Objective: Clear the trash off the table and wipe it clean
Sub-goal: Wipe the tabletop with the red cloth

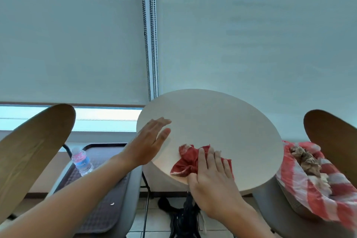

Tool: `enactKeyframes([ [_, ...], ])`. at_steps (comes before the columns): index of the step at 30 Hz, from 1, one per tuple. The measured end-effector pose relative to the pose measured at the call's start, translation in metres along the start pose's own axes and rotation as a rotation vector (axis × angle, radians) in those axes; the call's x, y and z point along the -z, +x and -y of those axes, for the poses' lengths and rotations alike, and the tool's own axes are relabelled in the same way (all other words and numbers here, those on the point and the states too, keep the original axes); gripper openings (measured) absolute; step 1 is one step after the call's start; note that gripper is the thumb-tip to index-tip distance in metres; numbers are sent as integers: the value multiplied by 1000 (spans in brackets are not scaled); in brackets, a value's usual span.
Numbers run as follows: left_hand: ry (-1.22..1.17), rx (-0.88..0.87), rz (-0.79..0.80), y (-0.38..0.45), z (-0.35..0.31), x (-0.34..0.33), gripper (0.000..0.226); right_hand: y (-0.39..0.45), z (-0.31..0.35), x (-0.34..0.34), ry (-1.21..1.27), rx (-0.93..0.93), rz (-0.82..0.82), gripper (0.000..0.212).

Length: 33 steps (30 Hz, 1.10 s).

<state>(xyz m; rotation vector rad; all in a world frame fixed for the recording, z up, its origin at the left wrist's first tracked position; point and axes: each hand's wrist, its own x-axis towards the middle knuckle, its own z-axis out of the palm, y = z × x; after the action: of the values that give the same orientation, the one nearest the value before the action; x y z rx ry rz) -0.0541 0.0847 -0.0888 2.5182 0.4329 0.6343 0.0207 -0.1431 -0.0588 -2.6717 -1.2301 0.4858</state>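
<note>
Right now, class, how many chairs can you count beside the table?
2: one chair left of the round table, holding a water bottle; another chair on the right, holding a striped trash bag.

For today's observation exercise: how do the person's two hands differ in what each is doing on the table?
The right hand presses flat on the red cloth; the left hand touches no cloth. The right hand is near the table's front edge; the left is at its left edge. Both have straight fingers.

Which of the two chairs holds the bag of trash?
The chair on the right: the red-and-white striped bag of crumpled paper sits there. The left chair holds only a water bottle.
</note>
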Motion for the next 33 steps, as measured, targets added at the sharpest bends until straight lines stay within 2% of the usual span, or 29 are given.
enactKeyframes([
  [3, -2, 9, -36, 11, -2, -2, 60, 7, 8, 3, 101, -40, 33, 80],
  [6, 32, 21, -43, 20, 0, -6, 66, 23, 6, -3, 30, -35, -45, 92],
  [11, 77, 33, -41, 23, 8, -18, 66, 66, -20, 3, -44, -14, -147, 86],
  [16, 72, 35, -39, 21, 11, -19, 65, 140, -53, 23, -64, -88, -210, 88],
  [21, 40, 46, -71, 22, 10, -19, 61, 217, -55, 43, -52, -108, -231, 91],
  [27, -72, 115, -169, 19, 8, -14, 59, 260, -11, 44, -84, 102, -174, 95],
  [33, -122, 141, -237, 17, 9, -7, 61, 239, 30, 27, -116, 402, -137, 97],
])
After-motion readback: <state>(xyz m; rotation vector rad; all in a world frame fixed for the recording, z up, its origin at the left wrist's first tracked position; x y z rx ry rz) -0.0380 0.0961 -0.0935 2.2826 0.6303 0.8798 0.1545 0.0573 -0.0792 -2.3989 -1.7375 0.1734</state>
